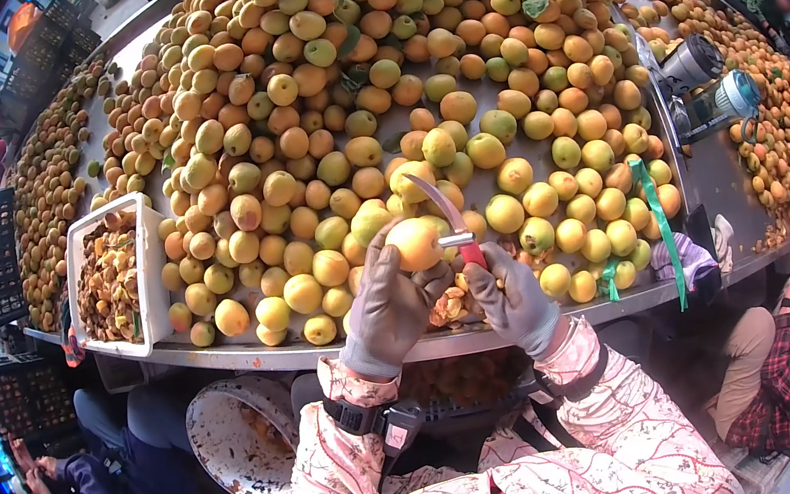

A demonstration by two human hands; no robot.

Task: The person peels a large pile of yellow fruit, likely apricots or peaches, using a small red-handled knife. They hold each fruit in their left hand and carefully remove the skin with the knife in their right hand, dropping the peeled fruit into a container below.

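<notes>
My left hand (pixel 381 307), in a grey work glove, is closed around a yellow-orange apricot (pixel 415 244) just above the near edge of the metal table. Close by on the right, my right hand (pixel 516 303), gloved too, grips the red handle of a curved knife (pixel 450 209). The knife's blade stands upright, its hooked tip bending left above the held apricot. Below, between my hands, lie some cut fruit pieces (pixel 449 308). A large heap of apricots (pixel 311 82), yellow, green and orange, spreads out beyond both hands.
A white bin (pixel 151 266) of brownish pieces stands at the table's left, and a dirty white bucket (pixel 224 397) below it. A green ribbon (pixel 660 230) hangs over the front edge (pixel 258 352). Bottles (pixel 728 99) stand at the right. People sit on both sides.
</notes>
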